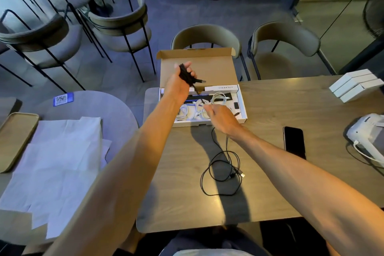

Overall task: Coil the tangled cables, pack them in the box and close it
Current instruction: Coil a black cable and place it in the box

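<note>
An open cardboard box [242, 108] sits at the table's far edge, its lid [212, 68] standing up behind. Several coiled white cables [218, 97] lie inside. My left hand [182, 83] is raised above the box's left part and grips a coiled black cable [186, 75], whose plug end sticks out to the right. My right hand [222, 117] hovers over the box's front edge, fingers curled toward the white cables; whether it holds anything is unclear. A loose, tangled black cable [222, 172] lies on the table in front of the box.
A black phone [294, 141] lies on the table to the right, with a white device [365, 133] and white boxes [355, 87] further right. White paper sheets [60, 162] and a tray [14, 139] cover the left table. Chairs [207, 37] stand behind.
</note>
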